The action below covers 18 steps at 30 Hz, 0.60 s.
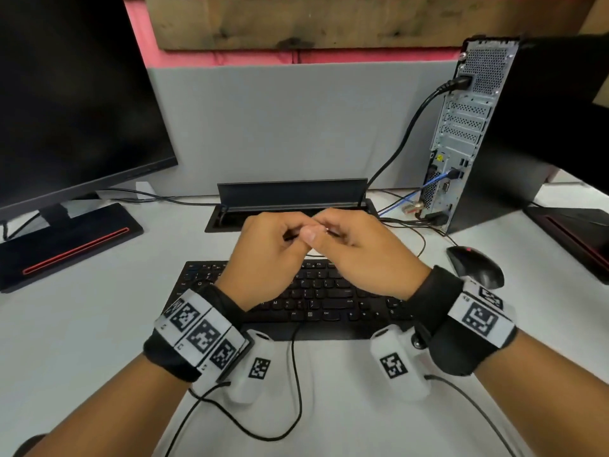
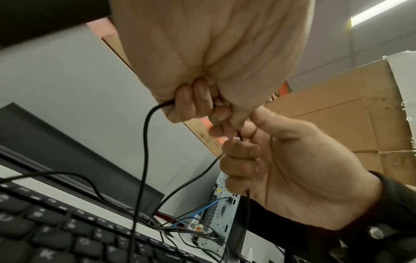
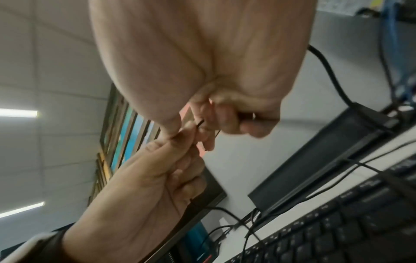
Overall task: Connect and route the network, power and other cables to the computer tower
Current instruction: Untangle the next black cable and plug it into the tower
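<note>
Fingers (image 2: 193,99) pinching thin black cable (image 2: 144,142), hidden from head view

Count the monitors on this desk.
2. The left monitor stands at the desk's left side; the right monitor is beside the tower, cut off by the frame. Others may be out of view.

Bright, even light from ceiling strips (image 3: 18,113); wide-angle bending at edges, right wrist view motion-blurred.

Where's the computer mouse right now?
In the head view the mouse lies on the desk to the person's right, just past the right hand, between the keyboard and the computer tower.
</note>
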Each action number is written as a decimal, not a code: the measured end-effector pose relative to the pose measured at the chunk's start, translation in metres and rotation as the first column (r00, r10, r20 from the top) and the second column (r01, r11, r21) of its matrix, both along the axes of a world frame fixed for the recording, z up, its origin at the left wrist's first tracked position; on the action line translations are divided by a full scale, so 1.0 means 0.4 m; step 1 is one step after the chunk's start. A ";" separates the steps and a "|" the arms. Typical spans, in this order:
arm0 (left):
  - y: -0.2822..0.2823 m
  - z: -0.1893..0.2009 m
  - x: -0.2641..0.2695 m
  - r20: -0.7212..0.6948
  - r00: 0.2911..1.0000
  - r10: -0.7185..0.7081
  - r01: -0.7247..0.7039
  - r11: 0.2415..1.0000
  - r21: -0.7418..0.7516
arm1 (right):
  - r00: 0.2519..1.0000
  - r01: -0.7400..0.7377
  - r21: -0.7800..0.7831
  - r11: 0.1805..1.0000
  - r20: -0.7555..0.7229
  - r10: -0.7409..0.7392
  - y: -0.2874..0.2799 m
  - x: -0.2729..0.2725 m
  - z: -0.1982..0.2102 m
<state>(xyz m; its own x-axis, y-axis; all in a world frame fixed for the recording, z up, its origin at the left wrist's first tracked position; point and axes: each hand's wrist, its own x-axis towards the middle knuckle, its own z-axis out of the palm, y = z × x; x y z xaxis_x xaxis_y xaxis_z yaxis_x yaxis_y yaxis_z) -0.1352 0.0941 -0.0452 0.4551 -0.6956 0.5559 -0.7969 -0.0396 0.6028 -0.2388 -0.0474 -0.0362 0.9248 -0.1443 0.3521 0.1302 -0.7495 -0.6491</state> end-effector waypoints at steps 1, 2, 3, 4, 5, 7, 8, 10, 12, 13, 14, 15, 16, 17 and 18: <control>0.006 -0.005 0.004 0.003 1.000 -0.008 0.008 1.000 0.019 | 0.999 0.038 0.016 0.999 0.010 -0.038 -0.012 0.002 -0.007; 0.013 -0.008 0.009 0.004 1.000 -0.014 0.014 0.999 0.039 | 0.997 0.073 0.011 0.997 0.022 -0.073 -0.027 0.000 -0.007; 0.023 -0.011 0.016 0.002 1.000 -0.015 0.015 0.998 0.057 | 0.994 0.106 0.001 0.994 0.042 -0.106 -0.046 -0.002 -0.006; 0.032 -0.011 0.024 -0.004 1.000 -0.009 0.009 0.998 0.064 | 0.988 0.142 -0.003 0.990 0.064 -0.142 -0.069 -0.004 -0.004; 0.040 -0.010 0.037 -0.016 1.000 0.010 -0.009 0.998 0.060 | 0.979 0.183 0.005 0.983 0.095 -0.183 -0.095 -0.007 0.000; 0.056 -0.005 0.070 -0.061 0.996 0.069 -0.068 0.997 0.026 | 0.942 0.294 0.027 0.956 0.159 -0.294 -0.167 -0.013 -0.001; 0.065 -0.001 0.088 -0.072 0.992 0.101 -0.100 0.995 0.016 | 0.917 0.357 0.034 0.934 0.178 -0.357 -0.207 -0.018 -0.005; 0.078 0.001 0.115 -0.081 0.986 0.148 -0.147 0.989 0.020 | 0.867 0.465 0.025 0.885 0.189 -0.461 -0.281 -0.031 -0.019; 0.079 -0.003 0.123 -0.090 0.983 0.163 -0.161 0.987 0.028 | 0.835 0.528 -0.021 0.849 0.194 -0.515 -0.324 -0.039 -0.038; 0.075 -0.006 0.119 -0.096 0.982 0.165 -0.163 0.986 0.025 | 0.829 0.544 -0.053 0.838 0.188 -0.526 -0.334 -0.039 -0.048; 0.070 -0.007 0.113 -0.101 0.981 0.166 -0.166 0.986 0.014 | 0.831 0.550 -0.100 0.829 0.156 -0.533 -0.336 -0.038 -0.055; 0.065 -0.008 0.108 -0.105 0.980 0.170 -0.171 0.985 0.001 | 0.841 0.541 -0.175 0.822 0.093 -0.534 -0.331 -0.034 -0.060; 0.061 -0.008 0.101 -0.106 0.979 0.173 -0.175 0.985 -0.011 | 0.849 0.511 -0.274 0.815 0.017 -0.528 -0.317 -0.030 -0.061; 0.057 -0.006 0.094 -0.099 0.980 0.171 -0.173 0.985 -0.020 | 0.851 0.476 -0.364 0.801 -0.042 -0.524 -0.299 -0.024 -0.058; 0.052 -0.004 0.084 -0.081 0.984 0.161 -0.164 0.986 -0.026 | 0.857 0.447 -0.417 0.791 -0.053 -0.513 -0.273 -0.019 -0.049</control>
<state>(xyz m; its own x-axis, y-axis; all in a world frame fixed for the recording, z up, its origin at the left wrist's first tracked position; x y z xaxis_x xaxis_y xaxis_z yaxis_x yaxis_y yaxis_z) -0.1016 0.1149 -0.0468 0.6038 -0.5907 0.5352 -0.7316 -0.1442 0.6663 -0.2466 -0.1565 -0.0557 0.8180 -0.4706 0.3306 -0.3898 -0.8763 -0.2830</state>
